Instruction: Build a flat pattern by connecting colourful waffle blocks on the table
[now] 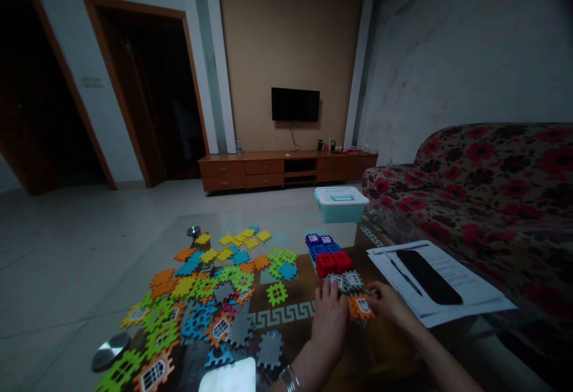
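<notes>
My right hand [388, 303] pinches the right edge of an orange interlocking plastic tile [360, 308] with a white window pattern. My left hand [330, 314] lies with its fingers stretched forward at the near edge of the grey window tiles [353, 279], partly covering the left one. Beyond the grey tiles run stacked red tiles [333, 264], then blue tiles [325, 250] and purple tiles [312, 238], forming a column of colours. A single green window tile [277, 293] lies to the left of my left hand.
Loose tiles in several colours spread over the left of the glass table [376, 344]. Papers [481, 302] with a pen [405, 274] and a black phone [428, 277] lie at the right. A lidded teal box [341, 210] stands at the far side, near a flowered sofa [492, 195].
</notes>
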`<state>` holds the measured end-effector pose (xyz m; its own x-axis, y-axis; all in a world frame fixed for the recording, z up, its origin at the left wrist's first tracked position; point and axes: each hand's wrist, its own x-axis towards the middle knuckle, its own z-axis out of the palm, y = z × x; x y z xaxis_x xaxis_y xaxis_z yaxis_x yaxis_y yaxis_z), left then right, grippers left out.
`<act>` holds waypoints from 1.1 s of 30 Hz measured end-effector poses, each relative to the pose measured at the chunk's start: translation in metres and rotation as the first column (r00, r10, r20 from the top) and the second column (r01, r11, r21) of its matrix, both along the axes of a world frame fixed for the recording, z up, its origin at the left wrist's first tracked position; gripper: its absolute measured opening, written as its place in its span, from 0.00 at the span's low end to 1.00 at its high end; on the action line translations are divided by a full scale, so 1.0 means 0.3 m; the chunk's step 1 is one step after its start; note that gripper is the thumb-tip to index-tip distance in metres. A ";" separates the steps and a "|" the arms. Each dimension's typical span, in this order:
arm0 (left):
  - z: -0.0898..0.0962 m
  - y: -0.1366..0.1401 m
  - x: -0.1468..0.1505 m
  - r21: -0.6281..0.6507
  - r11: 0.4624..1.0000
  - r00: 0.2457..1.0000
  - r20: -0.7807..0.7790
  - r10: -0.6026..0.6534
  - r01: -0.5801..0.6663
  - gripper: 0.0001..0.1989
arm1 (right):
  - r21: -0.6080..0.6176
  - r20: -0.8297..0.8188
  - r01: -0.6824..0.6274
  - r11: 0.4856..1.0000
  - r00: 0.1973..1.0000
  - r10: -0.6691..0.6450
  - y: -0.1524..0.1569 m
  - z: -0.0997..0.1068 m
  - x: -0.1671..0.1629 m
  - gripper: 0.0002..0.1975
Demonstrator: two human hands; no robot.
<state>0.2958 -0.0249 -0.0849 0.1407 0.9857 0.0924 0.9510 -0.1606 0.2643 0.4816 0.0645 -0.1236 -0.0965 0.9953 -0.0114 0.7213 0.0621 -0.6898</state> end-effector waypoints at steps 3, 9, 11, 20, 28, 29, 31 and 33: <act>-0.004 0.005 -0.009 0.002 1.000 0.999 -0.020 0.029 -0.029 0.17 | 0.079 -0.026 -0.009 0.997 1.000 0.011 0.006 0.008 -0.014 0.21; -0.007 0.010 -0.012 -0.023 0.999 0.998 -0.058 0.035 -0.036 0.17 | 0.133 -0.087 -0.125 0.983 0.987 0.137 0.014 0.012 -0.056 0.24; -0.006 0.010 -0.009 -0.026 0.999 0.998 -0.056 0.030 -0.032 0.18 | 0.124 -0.083 -0.142 0.982 0.985 0.153 0.011 0.020 -0.063 0.22; 0.007 0.003 -0.006 -0.029 0.998 0.998 -0.045 0.052 -0.053 0.18 | 0.134 -0.040 -0.124 0.983 0.991 0.130 0.003 0.038 -0.073 0.20; 0.009 -0.005 -0.009 -0.063 0.998 0.999 -0.031 0.025 -0.027 0.19 | 0.180 -0.020 -0.119 0.976 0.992 0.125 0.008 0.031 -0.080 0.17; 0.017 -0.009 -0.018 -0.063 0.998 0.999 -0.035 0.028 -0.030 0.19 | 0.209 0.012 -0.101 0.973 0.995 0.100 0.006 0.040 -0.089 0.16; 0.045 -0.023 -0.056 -0.058 0.997 0.997 -0.060 0.054 -0.057 0.17 | 0.294 0.079 -0.092 0.951 0.994 0.072 -0.008 0.069 -0.125 0.15; 0.090 -0.047 -0.124 -0.046 0.991 0.988 -0.106 0.116 -0.122 0.17 | 0.373 0.122 -0.161 0.914 0.985 0.123 -0.043 0.103 -0.196 0.14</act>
<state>0.2585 -0.0388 -0.0581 0.0282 0.9991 0.0314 0.9850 -0.0331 0.1694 0.4227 0.0515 -0.0928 -0.2542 0.9020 0.3488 0.7459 0.4125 -0.5230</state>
